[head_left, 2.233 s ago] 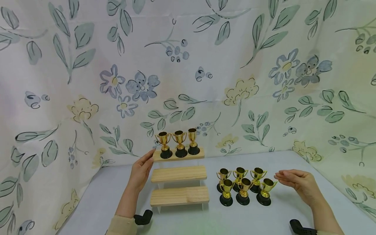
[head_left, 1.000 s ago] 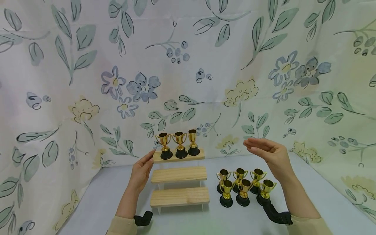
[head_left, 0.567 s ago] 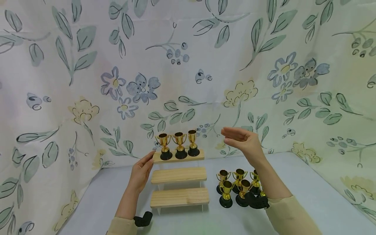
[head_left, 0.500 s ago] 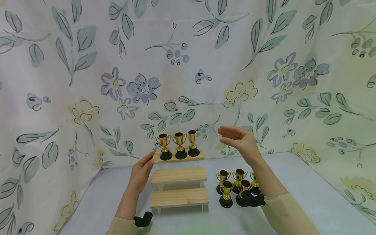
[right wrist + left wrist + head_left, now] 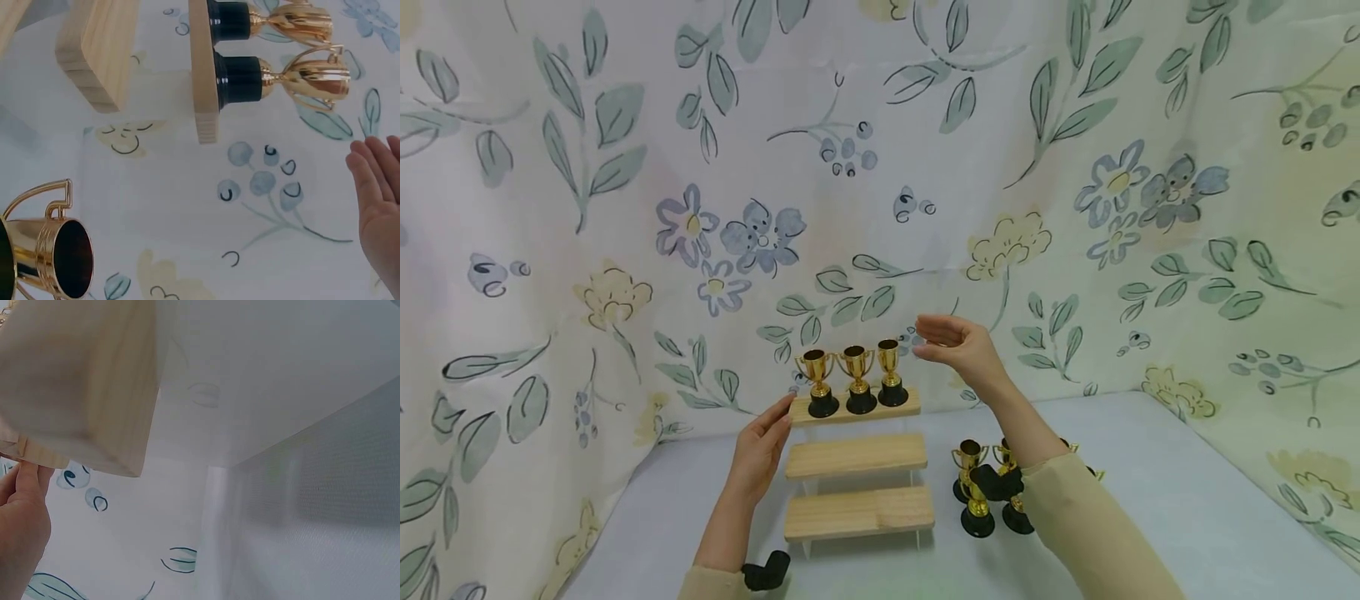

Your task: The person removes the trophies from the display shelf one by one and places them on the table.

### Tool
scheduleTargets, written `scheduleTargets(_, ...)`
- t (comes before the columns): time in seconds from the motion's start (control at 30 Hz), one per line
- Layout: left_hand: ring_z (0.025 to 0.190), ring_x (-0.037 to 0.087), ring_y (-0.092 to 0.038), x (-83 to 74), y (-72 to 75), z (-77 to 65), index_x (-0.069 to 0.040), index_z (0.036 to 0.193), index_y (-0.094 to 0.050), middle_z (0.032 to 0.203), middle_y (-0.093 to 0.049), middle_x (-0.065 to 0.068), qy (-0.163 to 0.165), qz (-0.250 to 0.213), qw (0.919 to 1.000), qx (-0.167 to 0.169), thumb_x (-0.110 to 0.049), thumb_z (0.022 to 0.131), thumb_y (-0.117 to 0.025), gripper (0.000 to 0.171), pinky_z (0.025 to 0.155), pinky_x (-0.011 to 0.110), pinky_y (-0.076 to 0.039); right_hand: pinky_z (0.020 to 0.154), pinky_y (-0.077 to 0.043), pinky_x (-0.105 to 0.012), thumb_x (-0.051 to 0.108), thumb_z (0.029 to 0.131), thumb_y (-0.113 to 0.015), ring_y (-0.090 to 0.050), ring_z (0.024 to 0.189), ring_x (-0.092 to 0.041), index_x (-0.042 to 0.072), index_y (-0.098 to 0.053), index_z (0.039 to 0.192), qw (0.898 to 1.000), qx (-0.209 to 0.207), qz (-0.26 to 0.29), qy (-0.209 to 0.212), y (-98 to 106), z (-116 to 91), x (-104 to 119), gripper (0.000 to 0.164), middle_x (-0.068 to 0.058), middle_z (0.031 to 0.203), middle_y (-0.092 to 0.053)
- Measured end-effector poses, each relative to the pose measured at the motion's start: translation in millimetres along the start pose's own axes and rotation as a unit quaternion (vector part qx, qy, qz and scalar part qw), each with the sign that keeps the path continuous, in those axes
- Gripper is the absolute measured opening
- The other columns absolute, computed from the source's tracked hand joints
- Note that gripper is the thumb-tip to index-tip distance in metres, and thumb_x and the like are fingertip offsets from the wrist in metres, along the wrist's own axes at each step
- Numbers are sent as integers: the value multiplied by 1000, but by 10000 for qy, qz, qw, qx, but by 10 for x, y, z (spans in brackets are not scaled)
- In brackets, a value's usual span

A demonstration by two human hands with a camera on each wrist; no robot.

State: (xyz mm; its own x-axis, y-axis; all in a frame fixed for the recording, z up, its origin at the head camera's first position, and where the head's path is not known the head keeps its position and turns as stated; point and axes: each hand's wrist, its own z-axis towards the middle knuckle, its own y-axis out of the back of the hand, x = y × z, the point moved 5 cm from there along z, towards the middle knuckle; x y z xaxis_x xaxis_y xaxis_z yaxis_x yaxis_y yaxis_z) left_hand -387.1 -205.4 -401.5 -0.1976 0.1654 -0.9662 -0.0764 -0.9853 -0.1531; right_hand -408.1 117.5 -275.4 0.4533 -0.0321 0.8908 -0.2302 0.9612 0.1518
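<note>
Three gold trophy cups with black bases stand on the top board of a three-step wooden display stand [image 5: 857, 457]: a left trophy [image 5: 816, 383], a middle trophy [image 5: 858, 379] and a right trophy [image 5: 890, 372]. The right one is turned so its handles point front and back. My left hand [image 5: 756, 454] rests with extended fingers against the left end of the top board [image 5: 842, 414]; in the left wrist view its fingertips meet the wood. Raised beside the right trophy, my right hand [image 5: 962, 346] holds nothing, thumb apart from its straight fingers.
More trophies [image 5: 976, 504] stand in a group on the white table [image 5: 1180, 492], right of the stand, partly hidden by my right forearm and its black wrist mount [image 5: 997, 482]. The lower two boards are bare. A floral cloth [image 5: 880, 167] hangs behind.
My right hand has risen from beside the trophy group on the table and swung left to the top board's right trophy. My left hand stays at the board's end.
</note>
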Motion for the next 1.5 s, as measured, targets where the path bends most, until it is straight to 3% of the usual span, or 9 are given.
scheduleTargets(0.1,154,22,-16,21,12,-16,3,153,-29,165,-21,11,-26,78,10000,-10,-8,104,-46,53,104,1,-40,111,-50,-30,9,86,-75,-51,136,-35,-1,-51,140,9999,114,-22,-13,-67,73,-59,60,-25,146,-52)
scheduleTargets(0.23,152,14,-22,44,36,-33,2,154,-29,166,-21,11,10,164,9998,-78,-9,104,-46,53,105,1,-39,116,-46,-40,8,86,-75,-49,137,-38,-2,-50,141,9996,264,-22,-49,-149,158,-139,61,-26,146,-51)
scheduleTargets(0.47,151,11,-25,45,45,-33,1,153,-30,165,-23,9,-38,135,9999,-80,-11,104,-48,54,105,2,-40,118,-43,-44,9,87,-74,-49,138,-36,0,-49,143,9989,352,33,-310,-229,219,-244,62,-24,148,-50)
scheduleTargets(0.63,136,-7,-43,18,29,-13,5,152,-29,164,-21,19,-256,153,9996,-13,-14,103,-52,57,103,2,-42,118,-44,-43,9,88,-73,-50,137,-34,-1,-49,143,9989,364,91,-297,-261,257,-267,61,-22,147,-52)
scheduleTargets(0.77,121,-18,-49,8,17,1,7,152,-30,163,-22,21,-351,93,9993,39,-13,103,-52,57,103,2,-42,116,-46,-42,8,88,-72,-51,137,-34,0,-49,142,9990,366,57,-240,-271,284,-285,59,-20,145,-54)
scheduleTargets(1.17,120,-18,-49,20,7,-3,4,153,-30,164,-25,12,-172,6,9998,52,-9,104,-47,53,104,2,-41,107,-53,-45,10,86,-75,-57,127,-34,0,-56,136,9988,249,-387,-136,-316,311,-304,54,-18,137,-60)
scheduleTargets(1.5,120,-19,-49,22,13,4,4,152,-31,164,-25,15,-246,66,9997,49,-9,104,-48,53,104,2,-42,105,-53,-46,13,84,-78,-57,123,-32,2,-58,134,9966,264,-770,-149,-369,302,-288,55,-15,136,-61)
